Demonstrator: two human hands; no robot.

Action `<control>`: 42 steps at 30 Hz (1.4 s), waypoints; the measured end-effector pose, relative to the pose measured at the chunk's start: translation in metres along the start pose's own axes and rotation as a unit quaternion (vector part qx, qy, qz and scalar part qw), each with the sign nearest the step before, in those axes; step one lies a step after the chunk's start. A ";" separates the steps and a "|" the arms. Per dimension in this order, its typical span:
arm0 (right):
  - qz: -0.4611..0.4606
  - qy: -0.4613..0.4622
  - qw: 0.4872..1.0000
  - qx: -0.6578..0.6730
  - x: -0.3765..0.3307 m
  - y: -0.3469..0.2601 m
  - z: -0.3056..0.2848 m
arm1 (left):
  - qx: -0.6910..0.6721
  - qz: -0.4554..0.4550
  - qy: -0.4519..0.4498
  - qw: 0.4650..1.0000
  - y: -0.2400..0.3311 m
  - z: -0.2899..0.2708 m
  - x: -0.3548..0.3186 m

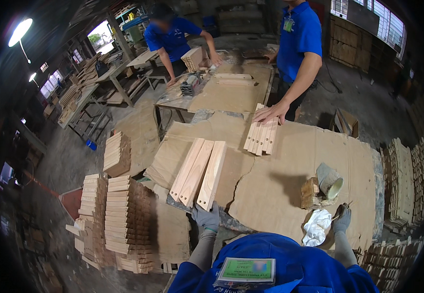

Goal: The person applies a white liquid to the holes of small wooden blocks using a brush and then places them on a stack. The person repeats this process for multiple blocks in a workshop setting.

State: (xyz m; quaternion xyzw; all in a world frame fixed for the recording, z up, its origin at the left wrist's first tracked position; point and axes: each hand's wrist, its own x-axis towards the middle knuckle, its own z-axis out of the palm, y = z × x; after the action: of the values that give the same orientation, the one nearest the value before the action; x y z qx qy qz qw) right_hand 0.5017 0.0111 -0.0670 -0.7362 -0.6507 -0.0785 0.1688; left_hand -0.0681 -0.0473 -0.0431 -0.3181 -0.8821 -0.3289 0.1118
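My left hand (206, 217), in a grey glove, grips the near end of a pale wooden slat (212, 175). Two similar wooden slats (187, 172) lie just left of it on the cardboard-covered table, with small dark holes near their ends. At the table's right, my right hand (342, 220), gloved too, is closed around a thin stick-like thing, mostly hidden by the fingers. Beside it lies a crumpled white cloth (317, 227). Beyond the cloth, a tilted grey cup-like container (330, 181) stands against a small wooden block (310, 193).
Across the table, a co-worker's hand (272, 113) rests on several slats (261, 134). Another person (173, 39) leans over the far table beside a stack of wood (195, 58). Tall slat stacks (128, 219) stand at my left, more stacks (398, 180) at my right.
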 end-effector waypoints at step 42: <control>0.026 -0.016 0.999 -0.012 -0.001 0.001 0.003 | 0.003 0.008 -0.007 1.000 0.002 -0.005 0.001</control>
State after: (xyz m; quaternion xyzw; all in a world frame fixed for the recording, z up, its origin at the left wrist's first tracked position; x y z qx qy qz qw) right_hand 0.5024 0.0114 -0.0706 -0.7560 -0.6329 -0.0697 0.1518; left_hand -0.0676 -0.0497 -0.0380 -0.3270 -0.8814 -0.3229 0.1091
